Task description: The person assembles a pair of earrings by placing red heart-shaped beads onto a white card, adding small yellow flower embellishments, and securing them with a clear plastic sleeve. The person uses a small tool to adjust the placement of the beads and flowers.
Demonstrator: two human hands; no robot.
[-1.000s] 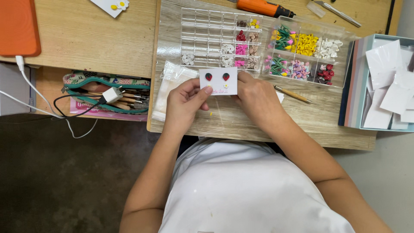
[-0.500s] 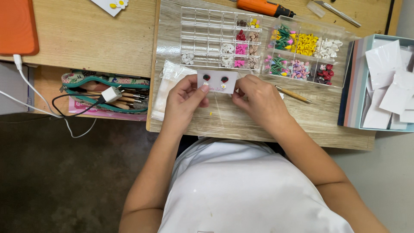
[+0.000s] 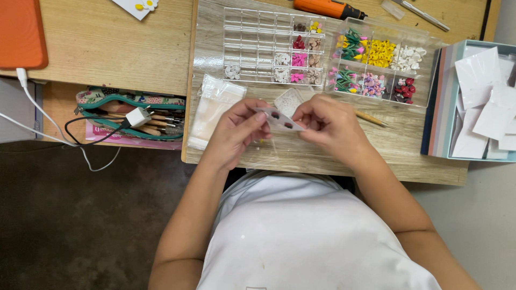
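White card (image 3: 279, 118) with two small dark red studs on it sits between both hands, just above the near part of the wooden board (image 3: 322, 156). The left hand (image 3: 236, 131) pinches its left end with thumb and fingers closed on it; the right hand (image 3: 328, 126) holds the right end in the same closed pinch. A second ago the card faced up, flat toward the camera; now it is tilted, so mostly its edge and a slanted face are seen. I judge that the person is turning it, perhaps to reach the back side.

Just behind the card lies a small clear plastic bag (image 3: 289, 101), and to the left a stack of such bags (image 3: 215, 110). Further away stands a clear compartment box (image 3: 252, 45); most cells are empty, the right ones hold pink, brown and white small pieces. Beside it, a second clear box (image 3: 376, 67) holds tiny flowers: yellow, white, red, purple, green-stemmed. At the right, a pale blue box (image 3: 443, 102) contains blank white cards. Left of the board, a green zip pouch (image 3: 129, 115) holds tools.
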